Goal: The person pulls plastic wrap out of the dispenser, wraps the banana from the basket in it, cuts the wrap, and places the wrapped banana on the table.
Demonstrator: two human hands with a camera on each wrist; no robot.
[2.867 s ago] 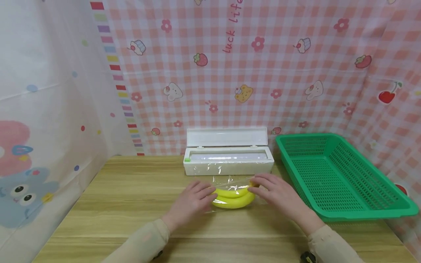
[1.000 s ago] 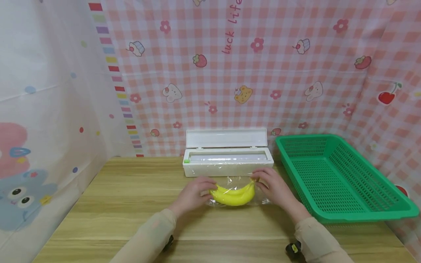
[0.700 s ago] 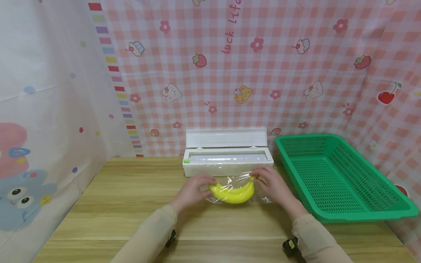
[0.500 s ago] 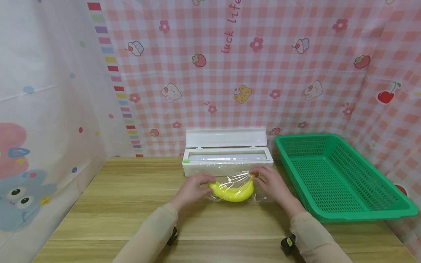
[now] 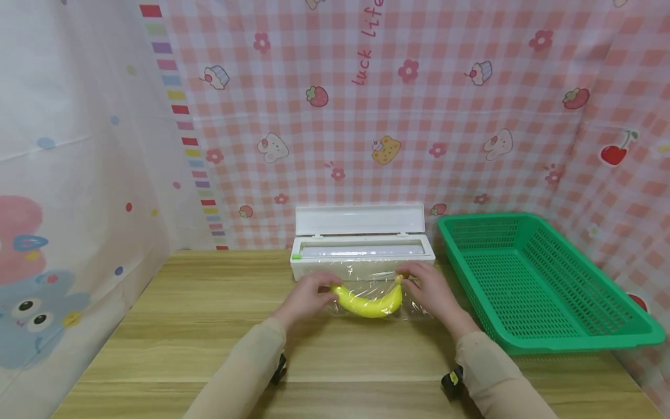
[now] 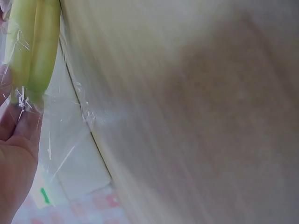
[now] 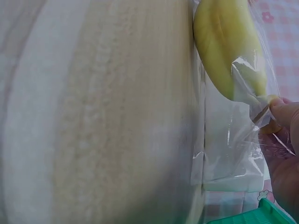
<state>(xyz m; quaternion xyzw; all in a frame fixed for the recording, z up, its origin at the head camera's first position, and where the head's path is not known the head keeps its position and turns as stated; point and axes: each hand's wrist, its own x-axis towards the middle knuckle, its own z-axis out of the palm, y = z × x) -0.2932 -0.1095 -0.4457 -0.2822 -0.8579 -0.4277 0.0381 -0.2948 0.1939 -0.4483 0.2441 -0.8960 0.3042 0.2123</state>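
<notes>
A pair of yellow bananas [image 5: 369, 306] lies in clear cling film [image 7: 229, 140] at mid-table. My left hand [image 5: 306, 298] pinches their left tips through the film, thumb below and fingers above. At the stem end, my right hand [image 5: 431, 292] pinches the stem together with the film. The left wrist view has the tips between the fingers of the left hand [image 6: 16, 163], and the right wrist view has the stem held by the right hand [image 7: 285, 154]. Loose film spreads past the stem and back to the white cling film box [image 5: 361, 269].
The box stands behind the bananas, its lid [image 5: 360, 219] raised and a film roll [image 5: 363, 251] inside. To the right is a green plastic basket [image 5: 523, 291]. A pink checked cloth [image 5: 335, 116] hangs behind the wooden table [image 5: 209, 314].
Both hands have moved the bananas away from the person, toward the box, turning them over in the film. Both forearms have come forward and slightly inward.
</notes>
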